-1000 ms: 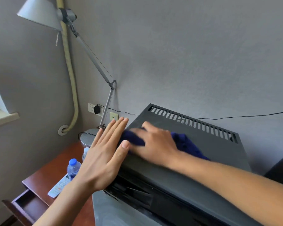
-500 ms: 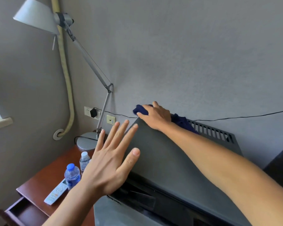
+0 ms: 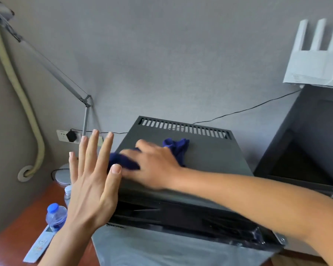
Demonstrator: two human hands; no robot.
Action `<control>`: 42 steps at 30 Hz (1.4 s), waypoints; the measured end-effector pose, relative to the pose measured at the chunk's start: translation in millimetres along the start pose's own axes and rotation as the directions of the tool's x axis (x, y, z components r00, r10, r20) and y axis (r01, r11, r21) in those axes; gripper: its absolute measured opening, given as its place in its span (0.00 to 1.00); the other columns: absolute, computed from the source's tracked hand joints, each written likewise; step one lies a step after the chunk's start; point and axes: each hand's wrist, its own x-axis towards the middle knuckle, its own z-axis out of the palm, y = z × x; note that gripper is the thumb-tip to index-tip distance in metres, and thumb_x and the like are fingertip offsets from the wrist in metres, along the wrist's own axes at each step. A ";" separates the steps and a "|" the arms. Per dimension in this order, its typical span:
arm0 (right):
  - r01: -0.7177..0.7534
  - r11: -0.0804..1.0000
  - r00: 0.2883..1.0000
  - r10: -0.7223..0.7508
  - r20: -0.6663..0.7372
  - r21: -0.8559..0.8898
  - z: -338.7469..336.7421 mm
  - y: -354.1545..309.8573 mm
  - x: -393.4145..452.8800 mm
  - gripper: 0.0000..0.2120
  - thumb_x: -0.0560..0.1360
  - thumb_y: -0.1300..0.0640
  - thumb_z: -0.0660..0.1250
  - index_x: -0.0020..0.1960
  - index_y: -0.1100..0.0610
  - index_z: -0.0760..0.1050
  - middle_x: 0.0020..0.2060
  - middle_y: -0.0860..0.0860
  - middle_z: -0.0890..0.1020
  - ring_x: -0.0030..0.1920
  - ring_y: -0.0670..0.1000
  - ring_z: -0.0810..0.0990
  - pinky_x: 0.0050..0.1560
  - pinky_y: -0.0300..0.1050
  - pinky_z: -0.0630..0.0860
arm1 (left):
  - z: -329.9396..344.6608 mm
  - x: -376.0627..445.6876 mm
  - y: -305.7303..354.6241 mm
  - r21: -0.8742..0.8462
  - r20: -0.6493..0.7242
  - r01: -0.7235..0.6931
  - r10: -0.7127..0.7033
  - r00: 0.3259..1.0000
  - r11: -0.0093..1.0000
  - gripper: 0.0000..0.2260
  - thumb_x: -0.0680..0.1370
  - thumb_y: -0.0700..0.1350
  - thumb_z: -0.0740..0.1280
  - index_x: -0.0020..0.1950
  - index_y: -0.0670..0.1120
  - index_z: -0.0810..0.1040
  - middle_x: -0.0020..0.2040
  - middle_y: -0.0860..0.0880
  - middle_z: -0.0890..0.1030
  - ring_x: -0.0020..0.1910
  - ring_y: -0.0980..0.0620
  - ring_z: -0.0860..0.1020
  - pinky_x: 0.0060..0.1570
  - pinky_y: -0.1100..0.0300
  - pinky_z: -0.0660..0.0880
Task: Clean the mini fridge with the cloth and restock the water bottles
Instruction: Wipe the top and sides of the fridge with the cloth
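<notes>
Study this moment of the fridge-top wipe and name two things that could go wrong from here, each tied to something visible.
1. The right hand sweeps the blue cloth towards the fridge top's left edge; an overshoot might knock the water bottles standing just below on the wooden table.
2. The cloth's loose end trails near the vent slots and could catch there.
</notes>
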 end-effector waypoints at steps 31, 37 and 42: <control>-0.272 0.922 0.962 0.263 -0.070 -0.274 -65.3 26.4 -229.9 0.23 0.75 0.27 0.59 0.63 0.36 0.77 0.44 0.44 0.71 0.37 0.46 0.73 0.30 0.45 0.73 | -0.7 4.3 -3.5 0.388 0.673 -0.372 0.016 0.739 0.843 0.38 0.71 0.73 0.29 0.81 0.68 0.39 0.83 0.61 0.40 0.84 0.49 0.41 0.81 0.45 0.40; -0.091 0.977 0.995 0.082 -0.051 -0.194 -19.7 -46.5 -137.5 0.23 0.76 0.29 0.59 0.65 0.40 0.75 0.49 0.48 0.72 0.48 0.52 0.79 0.32 0.47 0.72 | -24.1 22.4 -19.7 -0.061 0.737 -0.108 0.118 0.666 0.992 0.29 0.76 0.71 0.44 0.73 0.69 0.69 0.79 0.70 0.60 0.80 0.68 0.51 0.82 0.49 0.44; 0.017 0.985 1.000 -0.019 -0.008 -0.172 0.3 -98.8 -52.6 0.26 0.75 0.28 0.61 0.66 0.40 0.76 0.48 0.49 0.70 0.52 0.56 0.80 0.39 0.47 0.63 | -65.4 14.0 -31.0 -0.424 0.523 0.293 -0.033 0.852 0.857 0.20 0.85 0.60 0.54 0.69 0.56 0.80 0.58 0.59 0.86 0.60 0.66 0.80 0.58 0.71 0.74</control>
